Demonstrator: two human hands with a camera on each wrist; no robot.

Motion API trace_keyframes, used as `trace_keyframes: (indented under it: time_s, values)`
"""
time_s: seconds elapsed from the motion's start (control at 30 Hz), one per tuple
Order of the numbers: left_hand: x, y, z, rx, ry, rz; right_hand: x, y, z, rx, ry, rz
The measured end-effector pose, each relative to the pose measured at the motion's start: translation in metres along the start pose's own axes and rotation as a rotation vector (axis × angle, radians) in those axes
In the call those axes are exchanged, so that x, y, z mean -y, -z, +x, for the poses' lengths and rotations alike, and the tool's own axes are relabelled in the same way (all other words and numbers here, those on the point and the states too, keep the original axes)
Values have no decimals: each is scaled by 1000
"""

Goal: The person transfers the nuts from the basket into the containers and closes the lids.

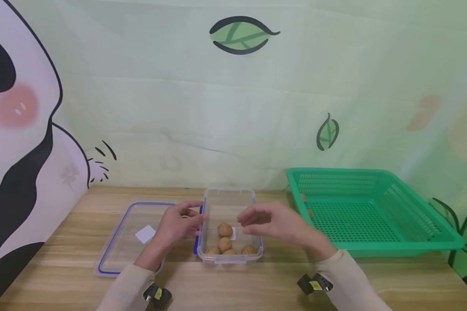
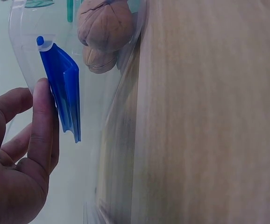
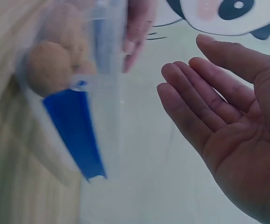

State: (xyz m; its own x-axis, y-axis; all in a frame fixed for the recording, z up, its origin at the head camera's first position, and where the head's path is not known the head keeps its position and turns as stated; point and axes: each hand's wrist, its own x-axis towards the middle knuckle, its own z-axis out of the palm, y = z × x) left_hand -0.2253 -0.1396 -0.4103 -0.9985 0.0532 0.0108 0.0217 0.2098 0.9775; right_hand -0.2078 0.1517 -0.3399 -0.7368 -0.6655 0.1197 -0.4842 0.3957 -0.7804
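Observation:
A clear plastic container (image 1: pixel 226 259) with blue side latches stands on the table. Several walnuts (image 1: pixel 225 245) lie in it, mostly toward its near end. At its left wall is my left hand (image 1: pixel 179 224); in the left wrist view, its fingertips reach the wall beside a lowered blue latch (image 2: pixel 65 88). My right hand (image 1: pixel 276 221) hovers at the right rim, fingers loosely bent and holding nothing. The right wrist view shows that palm (image 3: pixel 233 135) apart from the container, whose other blue latch (image 3: pixel 76 133) hangs down. Whether the left fingertips press the wall cannot be told.
A clear lid (image 1: pixel 118 242) with a blue seal and a white label lies left of the container, partly behind the left forearm. On the right stands a green plastic basket (image 1: pixel 373 246), with walnuts (image 1: pixel 309 213) by its left wall. A printed curtain (image 1: pixel 187 108) hangs behind.

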Motion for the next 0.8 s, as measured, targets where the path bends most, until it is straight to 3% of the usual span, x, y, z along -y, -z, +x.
trace_keyframes:
  time_s: [0.17,0.47,0.8]
  values:
    - [0,-1,0,-5,-4,8,13,23,-7,-67,8,28]
    - [-1,-1,-1,-14,9,21,39,74,-19,-170,-32,-81]
    - [0,-1,-1,-14,12,1,31,118,-22,-206,-91,-216]
